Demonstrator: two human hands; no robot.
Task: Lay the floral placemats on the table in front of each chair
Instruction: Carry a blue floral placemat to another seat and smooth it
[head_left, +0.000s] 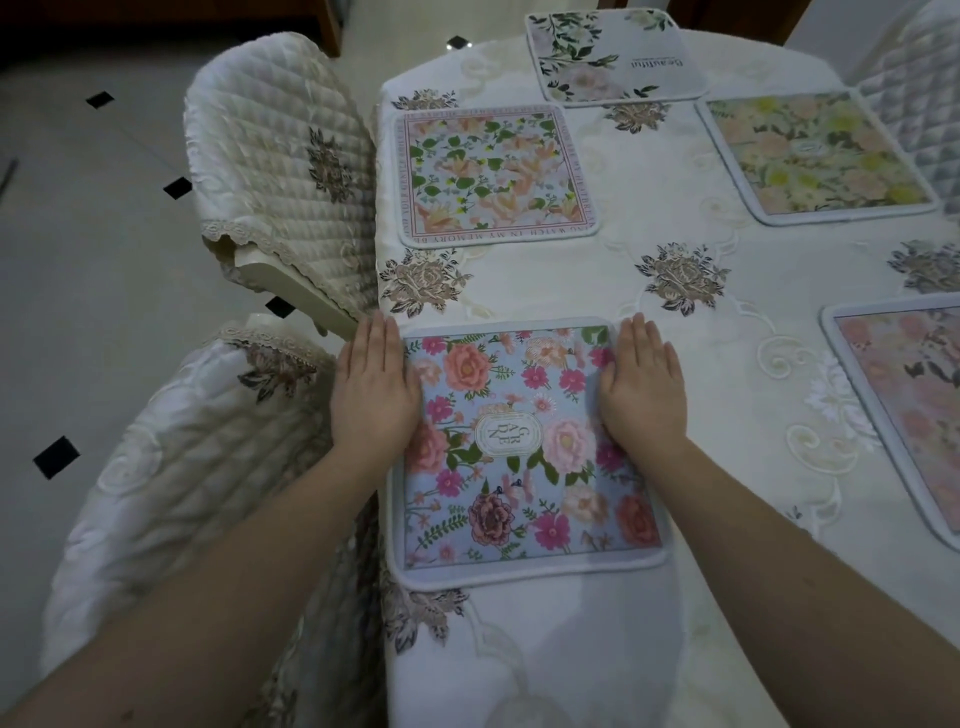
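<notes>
Both hands lie flat with straight fingers, grasping nothing: the left hand (375, 387) presses the left edge of the blue floral placemat (519, 452), the right hand (644, 384) its right edge. The placemat lies on the surface (571, 280), just beside the near chair (171, 467). 4 other placemats lie farther on.

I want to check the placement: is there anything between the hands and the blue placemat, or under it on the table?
Nothing visible. The left hand and right hand lie flat directly on the blue placemat, which rests flat on the tablecloth near the quilted chair.
</notes>
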